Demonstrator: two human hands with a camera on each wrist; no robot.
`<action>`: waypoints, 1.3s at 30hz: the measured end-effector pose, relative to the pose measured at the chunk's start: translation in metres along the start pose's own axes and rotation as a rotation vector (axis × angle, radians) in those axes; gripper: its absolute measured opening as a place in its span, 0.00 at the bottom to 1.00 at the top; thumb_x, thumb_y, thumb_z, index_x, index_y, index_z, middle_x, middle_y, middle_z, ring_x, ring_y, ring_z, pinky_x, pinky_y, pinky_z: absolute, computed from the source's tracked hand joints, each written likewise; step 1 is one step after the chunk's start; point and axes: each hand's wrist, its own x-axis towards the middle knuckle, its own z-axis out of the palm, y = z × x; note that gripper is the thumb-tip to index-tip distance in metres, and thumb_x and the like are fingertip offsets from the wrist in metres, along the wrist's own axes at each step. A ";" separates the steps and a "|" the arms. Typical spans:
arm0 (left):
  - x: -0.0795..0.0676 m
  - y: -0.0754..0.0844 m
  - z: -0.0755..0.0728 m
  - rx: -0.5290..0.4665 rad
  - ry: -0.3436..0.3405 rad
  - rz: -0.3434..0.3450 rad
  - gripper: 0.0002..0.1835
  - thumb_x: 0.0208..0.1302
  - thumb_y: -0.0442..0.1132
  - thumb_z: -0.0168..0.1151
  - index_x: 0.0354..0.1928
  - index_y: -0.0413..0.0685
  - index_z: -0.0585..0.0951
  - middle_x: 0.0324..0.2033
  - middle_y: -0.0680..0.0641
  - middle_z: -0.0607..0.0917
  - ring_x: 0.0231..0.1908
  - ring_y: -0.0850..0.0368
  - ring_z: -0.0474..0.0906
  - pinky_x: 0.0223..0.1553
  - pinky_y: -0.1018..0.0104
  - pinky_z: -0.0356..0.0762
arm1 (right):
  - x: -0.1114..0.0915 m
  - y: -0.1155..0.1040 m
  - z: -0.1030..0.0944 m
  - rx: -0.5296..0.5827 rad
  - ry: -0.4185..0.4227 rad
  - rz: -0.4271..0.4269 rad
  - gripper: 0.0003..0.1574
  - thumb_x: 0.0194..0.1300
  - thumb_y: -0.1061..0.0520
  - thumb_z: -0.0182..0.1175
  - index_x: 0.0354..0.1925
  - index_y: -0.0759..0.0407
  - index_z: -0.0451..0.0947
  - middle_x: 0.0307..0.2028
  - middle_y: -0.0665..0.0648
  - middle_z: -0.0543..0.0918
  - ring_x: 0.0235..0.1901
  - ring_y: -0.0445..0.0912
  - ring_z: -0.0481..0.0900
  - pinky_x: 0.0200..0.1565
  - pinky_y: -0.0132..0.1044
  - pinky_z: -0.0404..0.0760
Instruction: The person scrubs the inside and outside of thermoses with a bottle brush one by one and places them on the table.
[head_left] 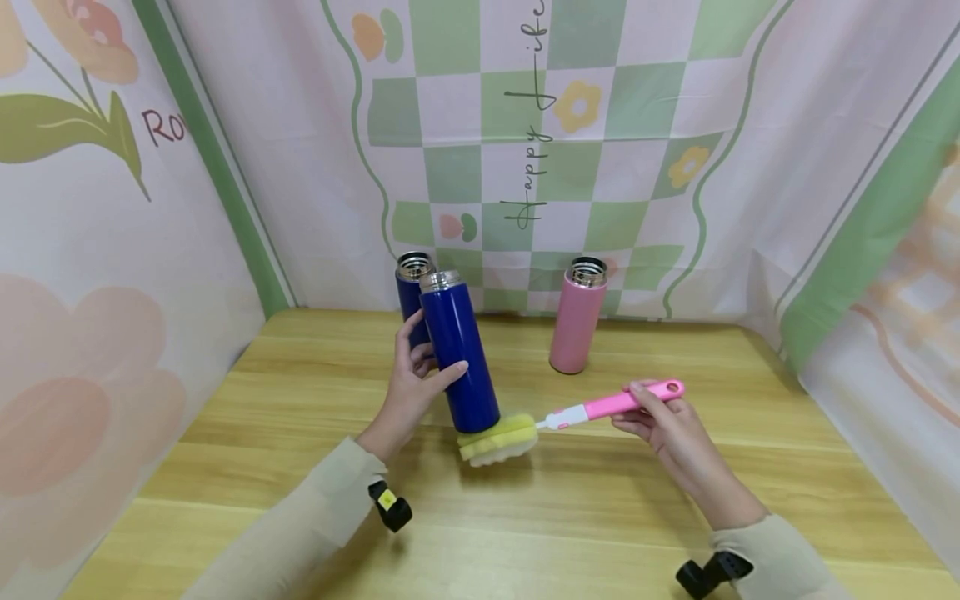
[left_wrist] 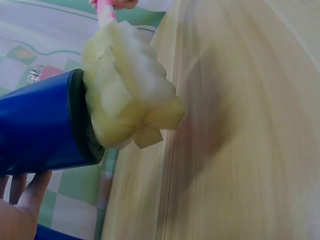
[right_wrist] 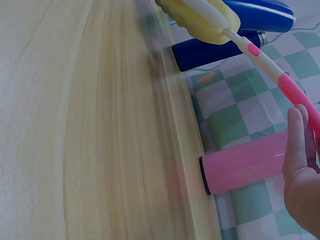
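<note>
My left hand (head_left: 415, 389) grips a blue bottle (head_left: 461, 358) without a lid, tilted and raised above the table. With my right hand (head_left: 671, 433) I hold the pink handle (head_left: 622, 403) of a sponge bottle brush. Its yellow and white sponge head (head_left: 501, 440) lies against the bottle's dark base, as the left wrist view (left_wrist: 131, 90) also shows. In the right wrist view, fingers (right_wrist: 297, 142) and thumb side of the hand lie along the pink handle. Behind the held bottle stands a second blue bottle (head_left: 410, 292), open at the top and partly hidden.
A pink bottle (head_left: 577, 321), also lidless, stands upright at the back right of the wooden table (head_left: 300, 367). A checked fabric backdrop (head_left: 517, 150) hangs behind the table, with printed curtains at both sides.
</note>
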 end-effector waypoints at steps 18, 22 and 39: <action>0.000 -0.003 0.006 -0.061 0.022 -0.007 0.49 0.60 0.46 0.74 0.72 0.85 0.51 0.60 0.42 0.75 0.56 0.45 0.75 0.56 0.48 0.75 | 0.002 0.006 0.010 -0.053 0.031 0.047 0.11 0.78 0.58 0.52 0.43 0.60 0.81 0.38 0.58 0.86 0.38 0.46 0.87 0.46 0.37 0.83; -0.001 -0.002 0.009 -0.106 0.001 -0.023 0.48 0.62 0.44 0.73 0.72 0.85 0.51 0.60 0.41 0.75 0.56 0.44 0.75 0.53 0.47 0.78 | 0.003 0.009 0.015 -0.086 0.044 0.067 0.10 0.78 0.56 0.53 0.44 0.59 0.80 0.39 0.57 0.86 0.39 0.45 0.87 0.46 0.37 0.83; -0.001 -0.004 0.002 -0.098 -0.035 -0.021 0.48 0.60 0.43 0.74 0.72 0.84 0.54 0.59 0.40 0.77 0.56 0.43 0.78 0.52 0.48 0.79 | 0.003 0.005 0.008 -0.103 0.051 0.022 0.10 0.78 0.58 0.52 0.44 0.58 0.81 0.39 0.58 0.86 0.39 0.46 0.87 0.45 0.37 0.83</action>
